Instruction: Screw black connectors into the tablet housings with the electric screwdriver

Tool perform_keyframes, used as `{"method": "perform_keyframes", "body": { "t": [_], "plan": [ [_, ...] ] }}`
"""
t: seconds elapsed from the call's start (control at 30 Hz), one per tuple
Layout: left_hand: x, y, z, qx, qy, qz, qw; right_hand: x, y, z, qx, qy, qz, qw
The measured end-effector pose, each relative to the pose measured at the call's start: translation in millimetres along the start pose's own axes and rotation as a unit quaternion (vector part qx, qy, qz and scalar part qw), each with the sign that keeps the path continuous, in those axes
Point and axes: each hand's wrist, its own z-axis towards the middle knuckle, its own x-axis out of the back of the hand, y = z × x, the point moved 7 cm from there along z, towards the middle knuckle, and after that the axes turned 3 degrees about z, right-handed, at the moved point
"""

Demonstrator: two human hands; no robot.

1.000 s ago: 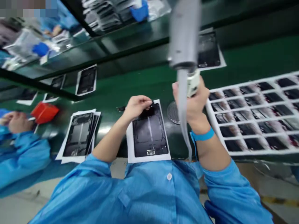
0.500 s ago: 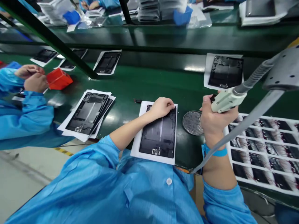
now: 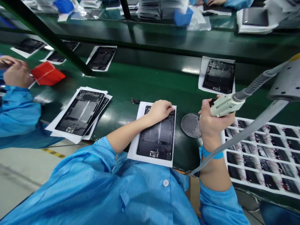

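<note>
A black tablet back shell (image 3: 157,137) lies on a white sheet at the near edge of the green belt (image 3: 150,84). My left hand (image 3: 160,111) rests on its top end, fingers curled and pressed down on it. My right hand (image 3: 212,123) is wrapped round a cream-coloured electric screwdriver (image 3: 223,104), whose grey hose runs up to the right. The screwdriver's tip is hidden behind my hand. A round metal mesh dish (image 3: 191,125) sits between my two hands.
A white gridded tray (image 3: 262,153) of small dark parts lies at the right. A stack of shells (image 3: 79,112) lies at the left, with single shells on the belt at the back right (image 3: 218,76) and farther back. A co-worker's hands (image 3: 14,72) and a red box (image 3: 47,73) are far left.
The view has swung down and steadied. The screwdriver went from hanging upright above the belt to lying level in my right hand. My left hand has stayed on the shell's top end.
</note>
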Motion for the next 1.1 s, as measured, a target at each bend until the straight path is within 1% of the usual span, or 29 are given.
{"method": "perform_keyframes", "body": {
  "t": [0.07,0.13,0.2,0.3,0.37,0.47,0.53,0.63,0.7,0.77,0.83,0.97,1.1],
  "plan": [
    [0,2,-3,-0.014,0.005,0.048,0.999,0,2,0,-0.007,0.001,0.015,1.000],
    [2,2,-5,-0.033,0.019,0.070,0.997,1,4,-1,-0.014,0.004,0.023,1.000],
    [3,3,-7,-0.082,0.025,0.064,0.994,1,5,-2,-0.019,0.003,0.025,0.999],
    [-1,3,-9,-0.164,-0.003,0.031,0.986,1,2,-3,-0.023,-0.001,0.026,0.999],
    [-5,0,-9,-0.184,-0.010,0.016,0.983,1,0,-3,-0.027,0.004,0.037,0.999],
    [-8,-3,-9,-0.187,0.010,0.013,0.982,1,-3,-4,-0.034,0.008,0.052,0.998],
    [-10,-4,-7,-0.175,0.020,0.005,0.984,0,-6,-3,-0.036,-0.002,0.054,0.998],
    [-12,-6,3,-0.127,0.021,-0.018,0.991,0,-11,-2,-0.032,0.001,0.068,0.997],
    [-14,-8,12,-0.089,0.008,-0.019,0.996,-1,-14,-1,-0.030,0.011,0.085,0.996],
    [-16,-10,19,-0.067,-0.007,-0.011,0.998,-2,-16,0,-0.035,0.015,0.101,0.994],
    [-17,-10,21,-0.075,-0.008,-0.011,0.997,-4,-18,0,-0.046,0.019,0.115,0.992],
    [-17,-9,17,-0.129,0.011,-0.031,0.991,-7,-20,3,-0.064,0.027,0.141,0.988],
    [-19,-9,14,-0.162,0.022,-0.042,0.986,0,-13,5,-0.075,0.064,0.128,0.987]
  ]
}}
